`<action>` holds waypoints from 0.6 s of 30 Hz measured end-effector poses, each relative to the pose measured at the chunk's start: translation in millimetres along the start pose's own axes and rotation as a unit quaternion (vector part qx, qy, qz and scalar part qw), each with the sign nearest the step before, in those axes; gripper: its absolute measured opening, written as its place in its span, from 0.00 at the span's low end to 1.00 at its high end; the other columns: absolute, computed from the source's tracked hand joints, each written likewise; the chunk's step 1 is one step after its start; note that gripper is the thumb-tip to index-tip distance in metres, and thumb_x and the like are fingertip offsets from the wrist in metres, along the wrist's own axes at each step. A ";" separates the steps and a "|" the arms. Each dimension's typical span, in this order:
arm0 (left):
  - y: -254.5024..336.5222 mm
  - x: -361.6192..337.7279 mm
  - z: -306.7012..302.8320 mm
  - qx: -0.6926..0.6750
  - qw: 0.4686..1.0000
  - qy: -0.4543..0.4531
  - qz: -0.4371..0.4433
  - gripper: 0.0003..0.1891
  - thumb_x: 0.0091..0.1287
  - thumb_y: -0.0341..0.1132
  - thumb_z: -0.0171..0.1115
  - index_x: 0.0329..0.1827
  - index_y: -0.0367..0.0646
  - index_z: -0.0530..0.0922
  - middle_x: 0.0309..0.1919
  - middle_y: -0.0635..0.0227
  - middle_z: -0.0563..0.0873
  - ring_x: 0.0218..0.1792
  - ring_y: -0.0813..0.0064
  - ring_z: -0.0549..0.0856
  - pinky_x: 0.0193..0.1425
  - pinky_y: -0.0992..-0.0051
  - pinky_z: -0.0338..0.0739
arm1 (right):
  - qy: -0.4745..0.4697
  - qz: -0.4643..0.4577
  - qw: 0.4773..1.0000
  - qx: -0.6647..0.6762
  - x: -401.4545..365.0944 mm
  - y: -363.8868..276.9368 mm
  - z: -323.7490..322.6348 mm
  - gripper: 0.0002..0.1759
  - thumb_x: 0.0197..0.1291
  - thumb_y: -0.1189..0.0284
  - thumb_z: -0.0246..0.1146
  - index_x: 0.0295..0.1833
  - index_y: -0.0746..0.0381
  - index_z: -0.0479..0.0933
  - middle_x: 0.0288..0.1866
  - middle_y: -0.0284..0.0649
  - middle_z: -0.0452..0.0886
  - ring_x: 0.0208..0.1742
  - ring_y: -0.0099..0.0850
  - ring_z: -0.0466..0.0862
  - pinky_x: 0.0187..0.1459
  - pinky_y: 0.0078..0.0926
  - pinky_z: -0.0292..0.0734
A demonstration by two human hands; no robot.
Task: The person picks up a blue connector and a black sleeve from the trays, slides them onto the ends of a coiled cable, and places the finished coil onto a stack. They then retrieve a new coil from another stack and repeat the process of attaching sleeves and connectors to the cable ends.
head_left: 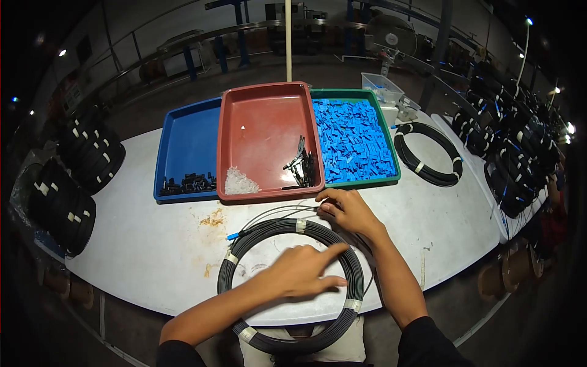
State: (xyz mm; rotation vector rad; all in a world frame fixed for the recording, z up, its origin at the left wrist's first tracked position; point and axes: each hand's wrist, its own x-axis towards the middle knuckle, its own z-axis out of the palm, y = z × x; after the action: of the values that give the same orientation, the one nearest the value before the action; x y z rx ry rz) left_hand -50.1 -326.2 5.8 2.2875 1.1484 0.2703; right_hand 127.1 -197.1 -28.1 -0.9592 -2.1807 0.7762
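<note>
A coil of black cable (229,278), bound with pale tape in several places, lies over the table's near edge. One end of it carries a blue connector (232,236) at the upper left of the ring. My left hand (299,269) is over the middle of the coil, thumb and forefinger apart, the fingertip at the ring's right side. Beyond the coil, my right hand (348,211) has its fingers curled at a thin loose length of cable (281,208) that loops from the coil. The cable's tip is hidden by the fingers.
Behind stand a blue tray (189,116) with black parts, a red tray (269,90) with clear and black pieces, and a green tray (391,156) full of blue connectors. Another cable coil (422,168) lies at right. Stacked coils (67,214) stand at left.
</note>
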 end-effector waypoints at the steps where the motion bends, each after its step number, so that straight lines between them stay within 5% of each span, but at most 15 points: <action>1: 5.6 4.5 7.7 -0.007 1.000 -0.001 0.005 0.41 0.65 0.62 0.68 0.75 0.47 0.70 0.27 0.54 0.89 0.31 0.49 0.90 0.40 0.55 0.84 | -0.002 0.007 0.999 -0.038 0.1 1.5 -1.5 0.13 0.66 0.80 0.65 0.56 0.67 0.82 0.44 0.48 0.90 0.47 0.35 0.91 0.52 0.31 0.83; 5: 28.6 14.9 46.8 -0.081 0.995 0.024 0.052 0.44 0.61 0.63 0.71 0.71 0.38 0.70 0.22 0.43 0.84 0.30 0.38 0.87 0.39 0.50 0.82 | -0.014 0.009 0.991 0.134 0.8 12.5 -3.1 0.17 0.66 0.88 0.59 0.59 0.66 0.80 0.51 0.45 0.89 0.55 0.33 0.89 0.58 0.30 0.82; 8: 45.1 17.5 59.3 -0.047 0.998 0.050 -0.010 0.35 0.60 0.52 0.73 0.59 0.31 0.73 0.22 0.39 0.83 0.30 0.32 0.86 0.39 0.45 0.82 | -0.033 0.065 0.979 0.188 0.8 13.8 -5.8 0.18 0.66 0.90 0.58 0.60 0.69 0.79 0.52 0.42 0.88 0.53 0.28 0.87 0.58 0.28 0.82; 14: 49.8 21.1 57.3 -0.112 0.992 0.059 -0.028 0.27 0.52 0.37 0.68 0.51 0.27 0.73 0.21 0.37 0.82 0.30 0.30 0.85 0.38 0.45 0.83 | -0.005 0.006 0.988 0.157 -3.8 12.8 -26.6 0.18 0.67 0.87 0.60 0.60 0.66 0.81 0.54 0.41 0.87 0.57 0.29 0.86 0.62 0.30 0.79; 18: 60.5 11.8 40.6 -0.157 0.984 0.086 -0.009 0.28 0.50 0.36 0.69 0.51 0.27 0.74 0.19 0.39 0.81 0.29 0.32 0.85 0.39 0.48 0.83 | 0.029 0.026 0.990 0.136 -33.4 -8.0 -45.9 0.14 0.69 0.80 0.64 0.59 0.67 0.81 0.51 0.40 0.88 0.50 0.28 0.87 0.55 0.28 0.81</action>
State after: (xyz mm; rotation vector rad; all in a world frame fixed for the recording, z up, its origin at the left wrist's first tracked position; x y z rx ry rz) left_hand 14.7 -361.6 5.7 2.0047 1.1215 0.6080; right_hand 175.3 -215.9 -3.6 -0.8889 -1.9445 1.0286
